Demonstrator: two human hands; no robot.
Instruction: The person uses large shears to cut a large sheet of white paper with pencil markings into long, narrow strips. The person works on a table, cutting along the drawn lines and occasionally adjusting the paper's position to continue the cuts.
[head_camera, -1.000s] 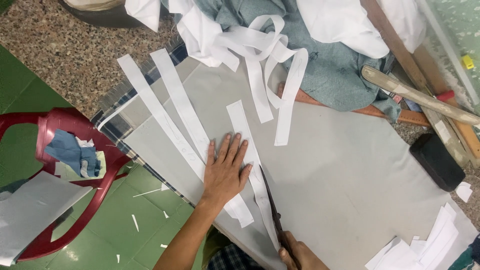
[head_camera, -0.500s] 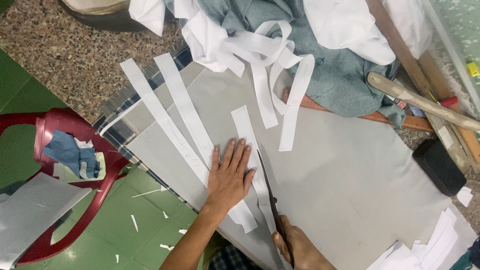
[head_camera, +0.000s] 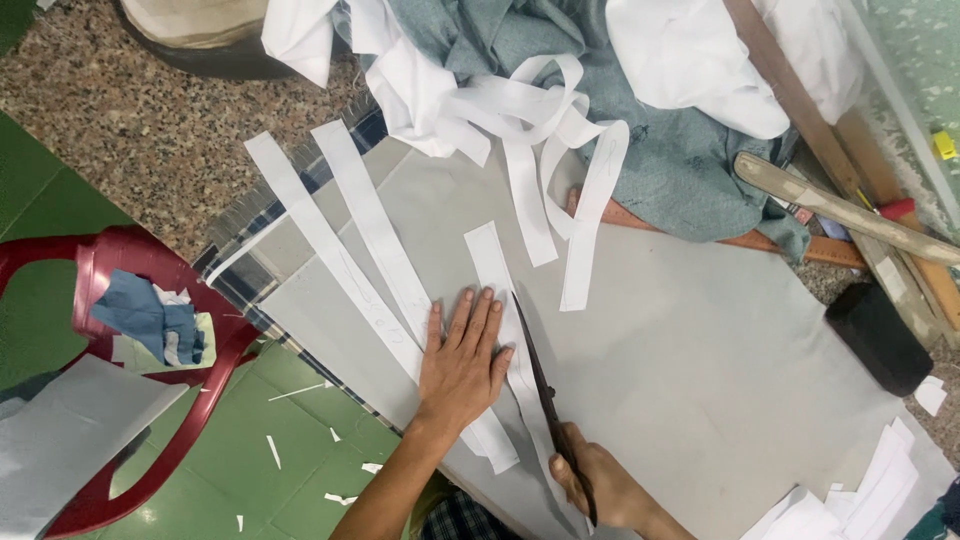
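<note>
My left hand (head_camera: 462, 362) lies flat, fingers spread, on white strips (head_camera: 375, 240) laid over a grey cloth (head_camera: 680, 350) on the table. My right hand (head_camera: 600, 490) grips dark scissors (head_camera: 538, 385) at the bottom edge of view. The blades point away from me along the right side of a short white strip (head_camera: 492, 262), just right of my left fingers. Whether the blades are parted I cannot tell.
A heap of teal and white cloth (head_camera: 640, 110) with looped white strips (head_camera: 545, 120) lies at the far side. Wooden rulers (head_camera: 830, 205) and a black block (head_camera: 880, 335) sit right. A red plastic chair (head_camera: 150, 330) with scraps stands left. White cut pieces (head_camera: 860, 495) lie bottom right.
The scissors and my right hand have moved forward along the white strip, away from me. My left hand stays pressed flat on the strips.
</note>
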